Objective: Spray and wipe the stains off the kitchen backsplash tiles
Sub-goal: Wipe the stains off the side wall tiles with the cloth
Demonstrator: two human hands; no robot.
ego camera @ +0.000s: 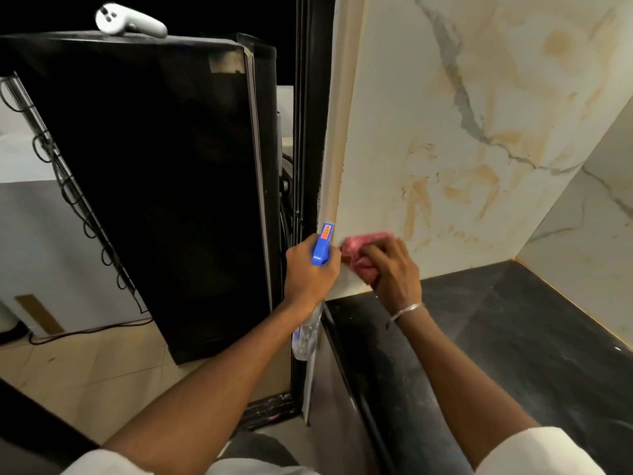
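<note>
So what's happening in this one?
A person is cleaning a stained tile above a dark counter. Their left grip holds a spray bottle at the tile's left edge. The right grip presses a pink cloth against the tile's lower left corner. Orange-brown stains cover the tile above the cloth, so most of the wiping is left.

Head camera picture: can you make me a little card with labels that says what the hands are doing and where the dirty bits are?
left hand: grips the spray bottle by its blue trigger head, beside the wall's edge
right hand: holds the pink cloth against the backsplash tile, low down
stains: orange-brown smears above and right of the cloth
counter: dark stone, below the tile
nearby: black fridge with a white controller on top
</note>
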